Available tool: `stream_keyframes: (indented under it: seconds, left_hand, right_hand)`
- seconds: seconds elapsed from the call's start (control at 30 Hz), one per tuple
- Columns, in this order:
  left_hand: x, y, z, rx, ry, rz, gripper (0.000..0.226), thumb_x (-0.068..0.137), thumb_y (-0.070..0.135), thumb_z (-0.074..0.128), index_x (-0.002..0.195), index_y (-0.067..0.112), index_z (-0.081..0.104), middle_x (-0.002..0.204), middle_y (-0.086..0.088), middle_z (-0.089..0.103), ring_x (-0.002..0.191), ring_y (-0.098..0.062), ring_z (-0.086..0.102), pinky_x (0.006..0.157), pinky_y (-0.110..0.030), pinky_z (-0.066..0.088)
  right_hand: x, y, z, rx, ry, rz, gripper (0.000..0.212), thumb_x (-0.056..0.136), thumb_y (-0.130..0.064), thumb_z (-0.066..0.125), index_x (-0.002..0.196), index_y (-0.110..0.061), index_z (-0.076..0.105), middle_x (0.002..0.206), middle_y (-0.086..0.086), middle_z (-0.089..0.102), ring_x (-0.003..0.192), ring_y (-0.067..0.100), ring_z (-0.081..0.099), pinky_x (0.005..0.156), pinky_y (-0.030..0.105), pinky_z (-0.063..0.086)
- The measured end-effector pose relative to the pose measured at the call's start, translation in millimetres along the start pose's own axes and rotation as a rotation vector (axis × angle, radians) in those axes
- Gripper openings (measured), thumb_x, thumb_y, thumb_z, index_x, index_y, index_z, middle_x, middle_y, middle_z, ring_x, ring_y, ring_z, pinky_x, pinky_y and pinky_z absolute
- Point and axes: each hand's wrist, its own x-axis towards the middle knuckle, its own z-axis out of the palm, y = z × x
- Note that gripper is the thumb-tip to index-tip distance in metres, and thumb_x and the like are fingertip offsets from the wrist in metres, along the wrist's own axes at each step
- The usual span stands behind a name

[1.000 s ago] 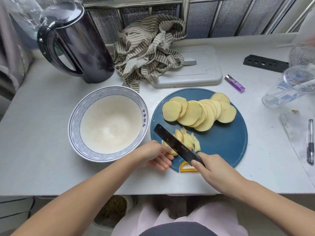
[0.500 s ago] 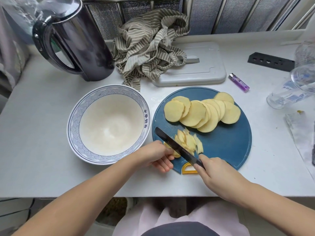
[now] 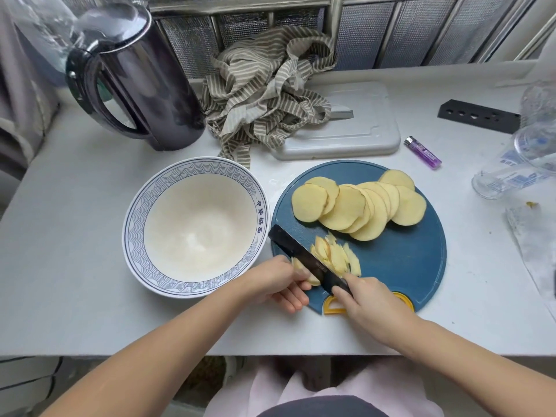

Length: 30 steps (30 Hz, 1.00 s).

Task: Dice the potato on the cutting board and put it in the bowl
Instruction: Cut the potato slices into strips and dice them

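A round blue cutting board (image 3: pixel 403 266) carries a fan of round potato slices (image 3: pixel 358 206) at its far side. Nearer me lie thin cut potato strips (image 3: pixel 337 254). My right hand (image 3: pixel 370 305) grips the handle of a black knife (image 3: pixel 301 251), whose blade lies across a stack of slices. My left hand (image 3: pixel 279 281) holds the uncut end of that stack (image 3: pixel 304 270) with curled fingers, right beside the blade. An empty white bowl with a blue patterned rim (image 3: pixel 192 230) stands left of the board.
A dark kettle (image 3: pixel 132 79) stands at the back left, with a striped cloth (image 3: pixel 264 94) and a grey board (image 3: pixel 352 127) behind the blue one. A purple lighter (image 3: pixel 422 152), a black holed strip (image 3: pixel 478 115) and clear plastic bottles (image 3: pixel 517 170) sit at the right.
The knife has stepped a little leftward along the stack and more strips lie to its right. My left hand has drawn back slightly with the remaining piece.
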Motion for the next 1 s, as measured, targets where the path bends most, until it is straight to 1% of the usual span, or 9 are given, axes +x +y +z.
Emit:
stream_keyframes:
  seconds: [0.07,0.1,0.2,0.37,0.5,0.6,0.7,0.83,1.0]
  left_hand:
    - [-1.4,-1.9,-1.5,-0.017,-0.011,0.013,0.032,0.102,0.021,0.046,0.08,0.002,0.059,0.059,-0.009,0.066,0.045,-0.015,0.062,0.046,-0.023,0.052]
    - [-2.1,-3.6,-2.0,-0.032,-0.021,0.019,0.032,0.102,0.022,0.046,0.081,0.002,0.061,0.061,-0.009,0.066,0.047,-0.015,0.063,0.047,-0.023,0.053]
    - [-1.5,-10.5,-2.2,-0.035,-0.033,0.063,0.034,0.103,0.025,0.045,0.085,0.003,0.064,0.063,-0.007,0.068,0.051,-0.013,0.064,0.051,-0.021,0.054]
    - [-0.8,-19.3,-0.5,-0.036,-0.016,0.109,0.036,0.101,0.031,0.046,0.088,0.005,0.067,0.064,-0.005,0.069,0.052,-0.01,0.064,0.051,-0.018,0.053]
    - [-0.7,-23.3,1.0,-0.055,-0.004,0.13,0.035,0.101,0.03,0.046,0.085,0.007,0.067,0.06,-0.003,0.069,0.049,-0.009,0.063,0.05,-0.018,0.053]
    - [-0.6,-23.5,0.2,-0.058,-0.003,0.133,0.034,0.101,0.029,0.047,0.084,0.007,0.066,0.06,-0.004,0.068,0.049,-0.009,0.063,0.049,-0.018,0.052]
    - [-0.4,-22.8,-1.2,-0.051,-0.014,0.135,0.034,0.101,0.029,0.047,0.084,0.007,0.066,0.059,-0.003,0.068,0.049,-0.009,0.063,0.05,-0.017,0.052]
    - [-0.4,-23.2,-1.6,-0.06,-0.016,0.136,0.033,0.101,0.027,0.046,0.082,0.007,0.065,0.057,-0.002,0.067,0.047,-0.008,0.062,0.048,-0.017,0.051]
    - [0.5,-22.0,-1.9,-0.058,-0.019,0.133,0.033,0.101,0.027,0.047,0.083,0.007,0.065,0.057,-0.002,0.067,0.048,-0.008,0.062,0.049,-0.017,0.052]
  right_hand:
    - [1.9,3.5,-1.2,0.095,-0.005,0.007,0.028,0.101,-0.039,0.039,0.083,-0.019,0.047,0.081,0.0,0.055,0.077,0.02,0.053,0.064,0.031,0.037]
    - [1.5,4.7,-1.2,0.13,-0.002,0.003,0.029,0.101,-0.038,0.04,0.079,-0.02,0.046,0.078,-0.002,0.055,0.074,0.017,0.053,0.06,0.026,0.036]
    - [-3.9,7.2,0.0,0.143,0.013,-0.015,0.031,0.102,-0.038,0.04,0.073,-0.025,0.04,0.071,-0.008,0.05,0.066,0.007,0.047,0.058,0.02,0.037]
    - [-13.4,9.9,-6.2,0.183,0.069,-0.053,0.032,0.101,-0.038,0.041,0.071,-0.025,0.04,0.067,-0.006,0.049,0.065,0.011,0.047,0.06,0.027,0.036]
    - [-17.6,9.8,-8.8,0.199,0.059,-0.076,0.03,0.101,-0.037,0.042,0.075,-0.022,0.047,0.064,-0.006,0.05,0.061,0.01,0.046,0.058,0.025,0.034]
    - [-17.7,8.3,-5.0,0.191,0.054,-0.082,0.031,0.101,-0.037,0.041,0.08,-0.016,0.051,0.065,-0.006,0.049,0.064,0.011,0.046,0.06,0.025,0.035]
    - [-17.7,7.7,-3.1,0.18,0.07,-0.081,0.031,0.101,-0.036,0.041,0.08,-0.016,0.05,0.067,-0.005,0.05,0.065,0.01,0.045,0.061,0.022,0.036]
    - [-17.9,8.2,-2.4,0.176,0.066,-0.079,0.032,0.101,-0.036,0.041,0.083,-0.013,0.052,0.069,-0.002,0.053,0.066,0.015,0.047,0.059,0.024,0.035]
    - [-16.7,8.9,-0.3,0.157,0.071,-0.064,0.031,0.101,-0.038,0.041,0.084,-0.014,0.052,0.071,-0.002,0.054,0.065,0.013,0.048,0.057,0.023,0.034]
